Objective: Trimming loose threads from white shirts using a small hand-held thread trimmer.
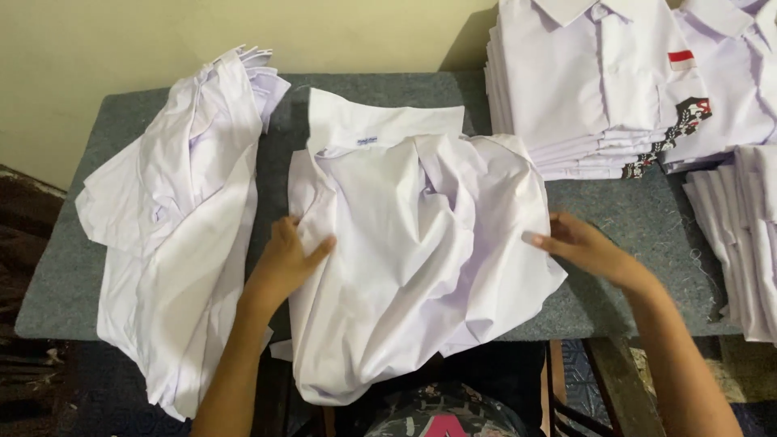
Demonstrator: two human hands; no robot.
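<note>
A crumpled white shirt (413, 251) lies collar-up in the middle of the grey felt-covered table (65, 275), its lower part hanging over the front edge. My left hand (285, 257) presses flat on the shirt's left edge, fingers spread. At the shirt's right edge my right hand (576, 243) touches the cloth with its fingertips. Neither hand has the cloth clenched.
A loose heap of unfolded white shirts (174, 218) drapes over the table's left side. Neat stacks of folded white shirts (599, 81) stand at the back right, with another stack (745, 235) along the right edge. A pale wall (162, 32) runs behind.
</note>
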